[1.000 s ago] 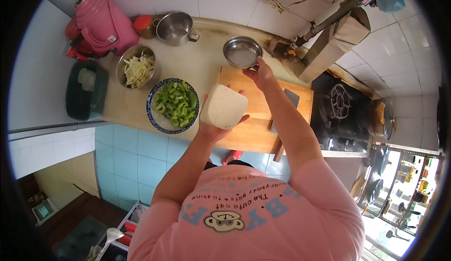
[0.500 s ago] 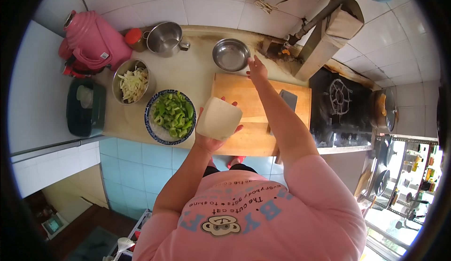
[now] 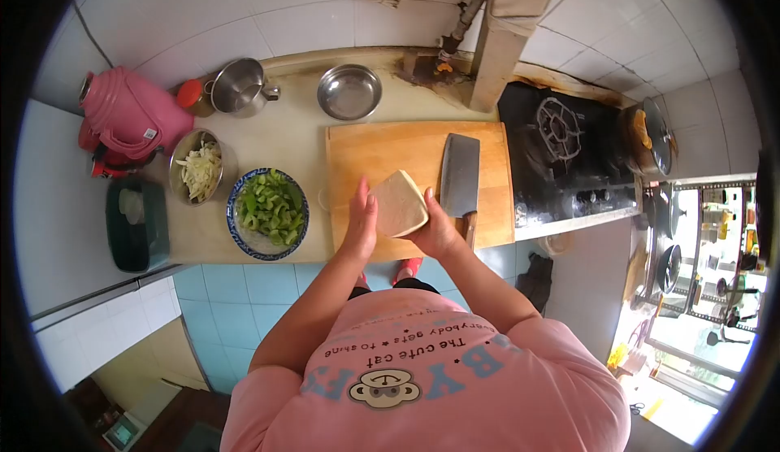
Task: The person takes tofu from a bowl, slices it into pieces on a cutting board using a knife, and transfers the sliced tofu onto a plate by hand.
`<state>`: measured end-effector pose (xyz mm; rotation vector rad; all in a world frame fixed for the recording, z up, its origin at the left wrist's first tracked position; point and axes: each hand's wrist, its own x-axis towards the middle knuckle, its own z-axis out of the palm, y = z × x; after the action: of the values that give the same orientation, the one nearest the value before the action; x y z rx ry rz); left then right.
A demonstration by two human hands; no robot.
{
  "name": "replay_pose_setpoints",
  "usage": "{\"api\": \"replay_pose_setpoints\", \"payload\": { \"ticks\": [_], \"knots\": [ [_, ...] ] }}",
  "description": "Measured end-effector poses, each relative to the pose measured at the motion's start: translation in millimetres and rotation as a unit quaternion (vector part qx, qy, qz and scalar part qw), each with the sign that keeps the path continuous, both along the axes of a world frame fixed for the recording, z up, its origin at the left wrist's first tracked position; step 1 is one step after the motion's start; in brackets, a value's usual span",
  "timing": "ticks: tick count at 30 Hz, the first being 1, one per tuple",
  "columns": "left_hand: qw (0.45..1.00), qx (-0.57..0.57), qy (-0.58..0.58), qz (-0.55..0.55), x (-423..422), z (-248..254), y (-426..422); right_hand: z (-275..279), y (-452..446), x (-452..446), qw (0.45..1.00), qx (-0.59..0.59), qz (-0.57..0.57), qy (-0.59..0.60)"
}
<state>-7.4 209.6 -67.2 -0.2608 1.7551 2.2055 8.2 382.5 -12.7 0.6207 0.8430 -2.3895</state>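
A pale block of tofu (image 3: 400,205) is tilted above the wooden cutting board (image 3: 382,143). My right hand (image 3: 439,226) grips its right side, with some fingers hidden behind or under it. Along the block's left side is my left hand (image 3: 361,223), open, its fingers stretched out straight; whether it touches the tofu I cannot tell. A cleaver (image 3: 461,176) lies on the right part of the board, its handle pointing toward me, just beyond my right hand.
Left of the board are a patterned bowl (image 3: 235,236) of cut green peppers and a metal bowl (image 3: 228,177) of pale shreds. Behind stand a shallow metal bowl (image 3: 349,92), a metal pot (image 3: 240,88) and a pink thermos (image 3: 138,110). A gas stove (image 3: 561,167) adjoins on the right.
My right hand has come back from near the shallow metal bowl to the tofu. The tofu has left my left palm and now tilts in my right hand. The view has shifted, uncovering the cleaver.
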Motion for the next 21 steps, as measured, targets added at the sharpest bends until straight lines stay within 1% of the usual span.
{"api": "replay_pose_setpoints", "payload": {
  "ticks": [1, 2, 3, 4, 5, 6, 7, 8, 9, 10, 11, 12, 13, 14, 15, 16, 17, 18, 19, 20, 21],
  "knots": [
    [0.997, -0.073, 0.016, -0.01, -2.8, -0.8, -1.2, -1.7, 9.5, 0.8, 1.0, 0.0, -0.005, 0.001],
    [0.997, -0.081, -0.005, -0.019, -9.2, -1.2, -12.7, -3.4, 18.1, 2.0, 1.0, -0.003, 0.016, 0.005],
    [0.996, -0.052, -0.067, -0.014, -13.8, 23.5, -21.9, -4.7, 24.0, 4.5, 0.999, -0.008, 0.037, 0.007],
    [0.991, -0.057, -0.115, -0.05, -19.8, 51.0, -29.9, -6.3, 27.5, 5.3, 0.999, -0.005, 0.053, 0.009],
    [0.981, -0.061, -0.162, -0.086, -24.6, 67.7, -36.3, -7.6, 27.5, 6.9, 0.999, -0.007, 0.049, 0.009],
    [0.981, -0.064, -0.162, -0.089, -27.9, 56.2, -43.2, -8.3, 26.5, 8.0, 0.997, 0.002, 0.08, 0.012],
    [0.977, 0.027, -0.157, -0.141, -32.2, 35.1, -49.0, -7.9, 26.0, 7.5, 0.994, 0.012, 0.111, 0.017],
    [0.962, 0.119, -0.15, -0.192, -34.3, 23.9, -51.4, -5.9, 22.5, 6.5, 0.99, 0.036, 0.134, 0.028],
    [0.962, 0.118, -0.149, -0.195, -32.0, 28.3, -51.0, 6.8, 18.7, 4.0, 0.99, 0.036, 0.132, 0.03],
    [0.932, 0.242, -0.153, -0.223, -27.4, 35.9, -50.5, 28.6, 14.1, -0.2, 0.981, 0.026, 0.185, 0.053],
    [0.885, 0.363, -0.154, -0.247, -22.3, 40.4, -50.6, 45.1, 10.9, -3.4, 0.968, 0.017, 0.239, 0.076],
    [0.869, 0.398, -0.16, -0.248, -16.7, 28.3, -54.2, 51.6, 8.0, -4.4, 0.962, 0.079, 0.251, 0.076],
    [0.869, 0.396, -0.16, -0.251, -9.0, 27.9, -55.0, 64.9, 11.1, -6.2, 0.962, 0.078, 0.248, 0.078],
    [0.859, 0.427, -0.177, -0.222, -0.4, 27.2, -53.1, 81.8, 22.0, -6.9, 0.934, 0.231, 0.244, 0.118],
    [0.846, 0.457, -0.194, -0.192, 8.3, 26.5, -52.7, 91.2, 35.9, -4.5, 0.882, 0.379, 0.234, 0.154],
    [0.84, 0.473, -0.203, -0.171, 15.3, 12.2, -53.7, 75.1, 55.8, 0.6, 0.847, 0.46, 0.183, 0.194],
    [0.839, 0.473, -0.205, -0.173, 20.1, 0.0, -55.1, 52.1, 77.3, 6.3, 0.801, 0.537, 0.13, 0.231],
    [0.865, 0.429, -0.209, -0.153, 23.3, -10.4, -56.1, 39.5, 97.2, 15.2, 0.801, 0.538, 0.128, 0.23],
    [0.888, 0.385, -0.214, -0.131, 25.1, -15.5, -56.1, 29.4, 114.8, 29.0, 0.736, 0.634, 0.126, 0.2],
    [0.883, 0.402, -0.216, -0.113, 25.2, -12.7, -55.7, 19.3, 123.2, 41.0, 0.662, 0.72, 0.123, 0.167],
    [0.882, 0.403, -0.217, -0.114, 23.9, -15.3, -53.6, 6.7, 124.5, 51.6, 0.661, 0.721, 0.123, 0.165]
  ]
}}
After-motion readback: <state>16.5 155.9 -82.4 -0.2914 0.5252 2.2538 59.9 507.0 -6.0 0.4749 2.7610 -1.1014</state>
